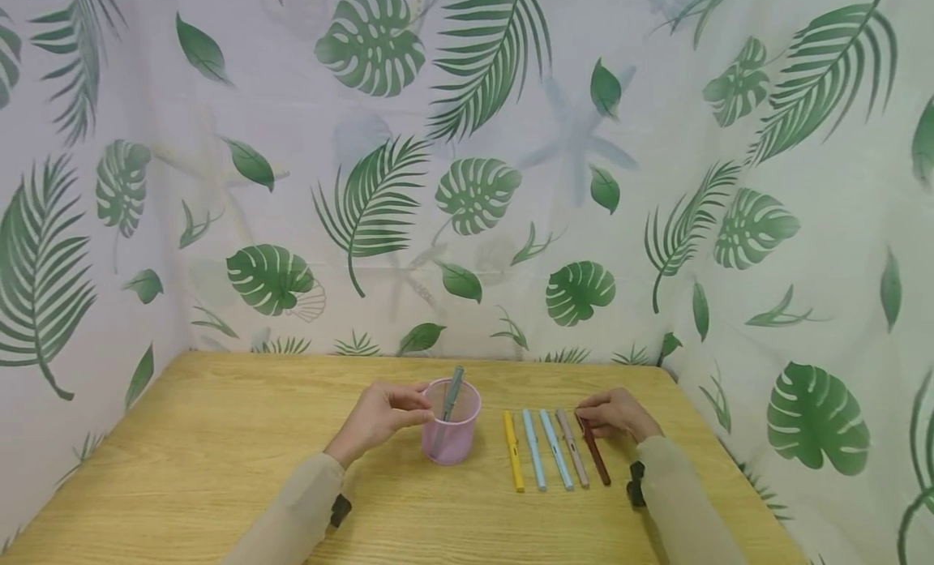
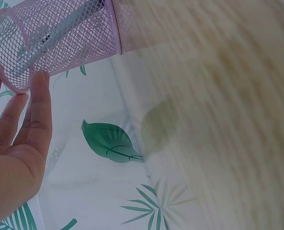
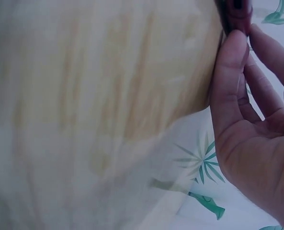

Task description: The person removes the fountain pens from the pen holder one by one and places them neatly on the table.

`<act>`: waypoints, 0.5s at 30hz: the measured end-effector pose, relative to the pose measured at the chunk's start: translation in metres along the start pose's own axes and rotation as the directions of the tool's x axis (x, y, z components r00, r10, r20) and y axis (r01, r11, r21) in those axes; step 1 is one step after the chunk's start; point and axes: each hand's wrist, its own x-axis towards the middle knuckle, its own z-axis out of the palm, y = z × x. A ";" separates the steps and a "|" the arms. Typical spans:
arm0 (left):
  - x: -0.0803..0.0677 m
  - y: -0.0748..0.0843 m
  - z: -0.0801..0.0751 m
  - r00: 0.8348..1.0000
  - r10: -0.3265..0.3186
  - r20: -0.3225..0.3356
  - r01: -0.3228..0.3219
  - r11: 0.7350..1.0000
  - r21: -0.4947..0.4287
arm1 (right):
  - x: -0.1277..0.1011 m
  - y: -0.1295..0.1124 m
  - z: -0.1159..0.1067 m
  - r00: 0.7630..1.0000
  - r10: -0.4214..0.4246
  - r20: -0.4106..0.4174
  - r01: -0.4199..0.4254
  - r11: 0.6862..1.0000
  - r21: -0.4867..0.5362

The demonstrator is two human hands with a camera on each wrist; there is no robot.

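A pink mesh cup [image 1: 452,437] stands on the wooden table [image 1: 219,451] with a grey-green pen [image 1: 453,391] leaning inside it. My left hand [image 1: 417,404] holds the cup's left side at the rim. In the left wrist view its fingers [image 2: 39,100] lie against the cup [image 2: 60,38]. Right of the cup, five pens lie side by side: yellow [image 1: 514,453], two light blue [image 1: 533,451], pinkish [image 1: 573,450] and dark red [image 1: 596,453]. My right hand [image 1: 586,420] pinches the far end of the dark red pen [image 3: 235,12], thumb [image 3: 230,72] against it.
Leaf-printed curtains [image 1: 467,184] close in the table at the back and on both sides. Bare tabletop lies left of the cup and in front of the pens.
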 end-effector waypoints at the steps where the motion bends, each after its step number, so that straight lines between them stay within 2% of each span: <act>1: 0.000 0.000 0.000 1.000 -0.001 0.002 0.001 1.000 0.000 | 0.000 0.000 0.000 1.000 0.004 0.000 -0.004 1.000 -0.002; 3: 0.001 -0.005 0.001 1.000 0.002 0.002 -0.002 1.000 0.002 | -0.001 0.001 0.001 1.000 0.015 -0.003 -0.015 1.000 0.000; 10: 0.001 -0.007 0.001 1.000 -0.018 -0.002 0.018 1.000 0.024 | -0.002 0.001 0.001 0.999 0.035 0.010 -0.036 0.998 0.051; 15: 0.002 -0.003 -0.001 1.000 -0.019 -0.001 0.019 0.999 0.040 | -0.004 -0.002 -0.002 1.000 -0.013 -0.024 0.012 0.999 -0.036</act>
